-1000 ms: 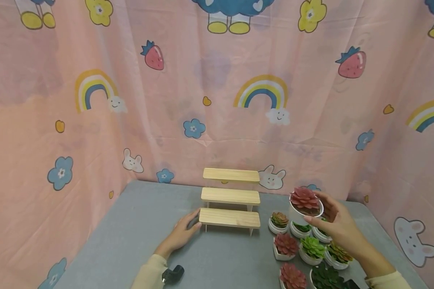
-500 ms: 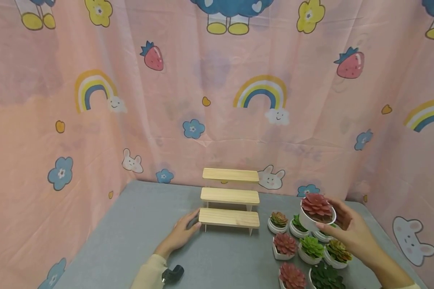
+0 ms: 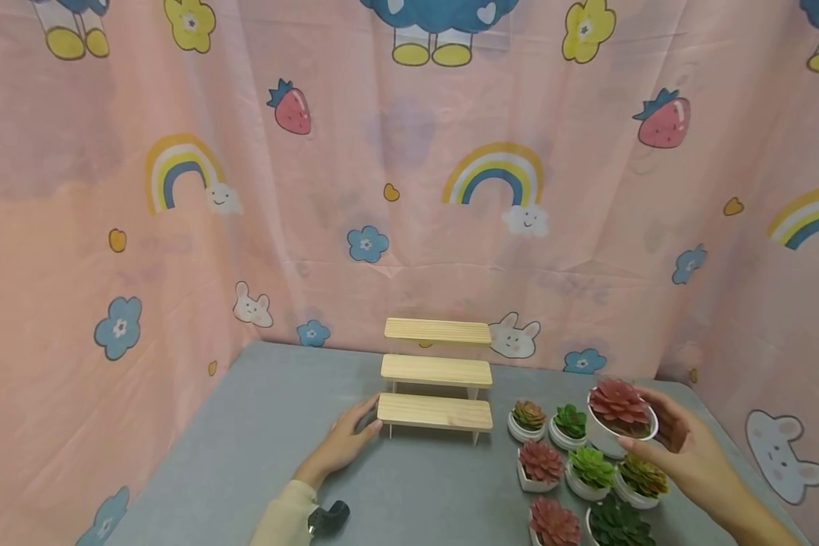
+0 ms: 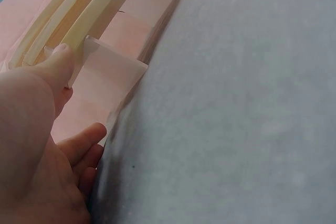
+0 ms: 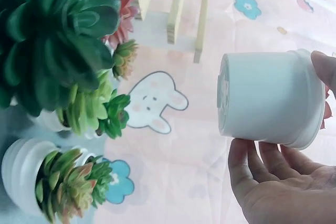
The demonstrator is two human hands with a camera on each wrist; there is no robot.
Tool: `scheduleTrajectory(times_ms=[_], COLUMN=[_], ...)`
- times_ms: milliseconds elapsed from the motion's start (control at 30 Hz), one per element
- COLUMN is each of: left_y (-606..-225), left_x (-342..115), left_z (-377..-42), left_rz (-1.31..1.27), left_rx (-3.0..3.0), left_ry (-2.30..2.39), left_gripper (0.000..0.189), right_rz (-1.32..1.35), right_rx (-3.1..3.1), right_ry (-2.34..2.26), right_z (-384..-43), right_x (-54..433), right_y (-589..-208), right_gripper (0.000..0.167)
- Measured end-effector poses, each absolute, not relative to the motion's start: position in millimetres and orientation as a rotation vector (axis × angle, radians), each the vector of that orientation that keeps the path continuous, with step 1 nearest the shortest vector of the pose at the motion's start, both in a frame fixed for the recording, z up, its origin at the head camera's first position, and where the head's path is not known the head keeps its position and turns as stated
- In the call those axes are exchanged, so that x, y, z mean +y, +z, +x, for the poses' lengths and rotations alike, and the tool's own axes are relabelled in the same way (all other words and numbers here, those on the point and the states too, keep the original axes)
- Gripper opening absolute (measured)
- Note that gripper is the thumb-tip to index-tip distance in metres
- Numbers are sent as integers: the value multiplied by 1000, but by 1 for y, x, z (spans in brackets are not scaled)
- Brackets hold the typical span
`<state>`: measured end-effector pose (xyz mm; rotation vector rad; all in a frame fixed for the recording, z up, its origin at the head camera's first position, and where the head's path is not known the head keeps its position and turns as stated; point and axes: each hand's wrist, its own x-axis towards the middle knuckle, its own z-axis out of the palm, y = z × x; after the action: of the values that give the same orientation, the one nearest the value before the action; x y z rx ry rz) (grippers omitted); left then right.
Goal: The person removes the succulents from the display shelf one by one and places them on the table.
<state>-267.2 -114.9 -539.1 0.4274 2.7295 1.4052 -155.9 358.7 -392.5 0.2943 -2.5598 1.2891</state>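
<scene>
A white round pot with a red succulent [image 3: 614, 413] is held up by my right hand [image 3: 689, 447], thumb on the near side and fingers behind. It hovers over the back right of a group of potted succulents, hiding what lies under it. In the right wrist view the pot's plain side [image 5: 270, 98] and base show, with thumb and fingers across it. My left hand [image 3: 341, 440] holds the left end of the lowest tier of a three-tier wooden stand [image 3: 435, 412]. In the left wrist view the thumb touches the board's edge [image 4: 100, 11]; the lower fingers are loosely bent.
Several potted succulents stand in rows at the right: a brownish one [image 3: 527, 418], a green one [image 3: 569, 425], a light green one [image 3: 590, 470], a red one [image 3: 539, 464] and a dark green one [image 3: 619, 523]. A pink printed curtain [image 3: 409, 280] hangs behind the grey table [image 3: 246, 440].
My right hand has moved right and toward me with the red potted succulent, lowering it and uncovering a green succulent. The left hand stays at the stand.
</scene>
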Motion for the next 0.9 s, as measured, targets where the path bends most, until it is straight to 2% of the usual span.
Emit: scheduleTrajectory(times_ms=[333, 900], left_y=[-539, -539], left_x=[-115, -115], left_z=[-268, -267], left_rz=[426, 424], left_rx=[2729, 2739], left_ry=[1404, 1397], left_gripper=[61, 61], right_rz=[177, -217], right_rx=[-2604, -2674], right_ry=[1224, 1246], right_z=[-144, -120], right_x=[375, 407], right_y=[-406, -430], right_gripper=[69, 78])
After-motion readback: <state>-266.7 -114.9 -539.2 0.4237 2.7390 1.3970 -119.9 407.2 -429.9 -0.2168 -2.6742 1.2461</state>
